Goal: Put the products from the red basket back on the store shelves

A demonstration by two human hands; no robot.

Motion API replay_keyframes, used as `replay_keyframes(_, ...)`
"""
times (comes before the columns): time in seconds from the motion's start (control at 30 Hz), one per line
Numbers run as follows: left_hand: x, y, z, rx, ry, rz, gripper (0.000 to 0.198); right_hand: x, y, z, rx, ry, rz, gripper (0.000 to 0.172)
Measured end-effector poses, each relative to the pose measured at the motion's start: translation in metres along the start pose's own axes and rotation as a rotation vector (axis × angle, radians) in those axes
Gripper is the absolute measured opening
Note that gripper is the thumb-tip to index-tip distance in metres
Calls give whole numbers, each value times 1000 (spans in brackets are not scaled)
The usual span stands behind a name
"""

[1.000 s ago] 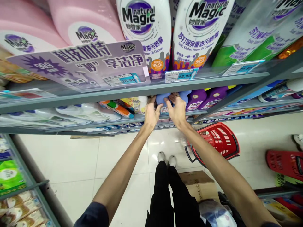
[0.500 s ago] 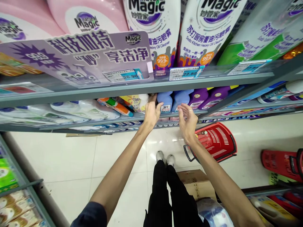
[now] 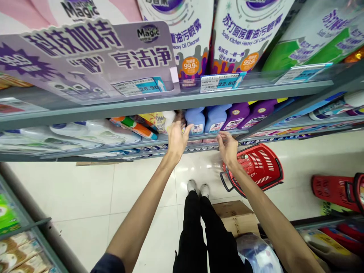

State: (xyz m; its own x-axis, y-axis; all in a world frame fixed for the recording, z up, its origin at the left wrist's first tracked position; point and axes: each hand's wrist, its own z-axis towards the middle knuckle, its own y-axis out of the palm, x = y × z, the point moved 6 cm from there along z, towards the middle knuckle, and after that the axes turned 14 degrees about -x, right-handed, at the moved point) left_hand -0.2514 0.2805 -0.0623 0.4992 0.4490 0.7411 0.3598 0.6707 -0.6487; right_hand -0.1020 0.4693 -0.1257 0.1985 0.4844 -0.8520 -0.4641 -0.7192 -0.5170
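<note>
My left hand (image 3: 176, 142) reaches into the lower shelf, at a gap between a yellow-and-white bottle (image 3: 160, 120) and a blue bottle (image 3: 196, 120). Its thumb stands apart, near the blue bottle's label, and the fingertips are partly lost in the shadowed gap. No held item shows in it. My right hand (image 3: 228, 148) is at the shelf's front edge, just below a second blue bottle (image 3: 215, 118). Its fingers are loosely bent and slightly apart, with nothing between them. Purple bottles (image 3: 236, 115) stand to the right of the blue ones.
An upper shelf edge (image 3: 182, 101) runs above both hands, with a purple promotional sign (image 3: 99, 64) sticking out. A red shopping basket (image 3: 263, 167) is on the floor at right, with another red basket (image 3: 335, 191) farther off. A cardboard box (image 3: 237, 218) sits beside my legs.
My view has shifted a little, bringing the shelf closer. The right hand has dropped slightly from the blue bottle to the shelf edge, its fingers drawn closer together. The left hand stays at the gap.
</note>
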Motion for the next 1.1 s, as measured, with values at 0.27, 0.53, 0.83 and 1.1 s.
replay_keyframes(0.27, 1, 88, -31, -434, -151, 343, 38, 51, -4, 21, -201, 4, -330, 33)
replay_keyframes(0.53, -5, 122, 7, -534, -193, 635, 37, 59, 0, 37, -218, -41, -414, 24)
replay_keyframes(0.83, -10, 125, 10, -684, -24, 734, 37, 62, 2, 43, -254, -116, -439, 30)
replay_keyframes(1.1, -10, 123, 14, -665, -65, 633, 37, 68, 2, 38, -199, -168, -392, 32)
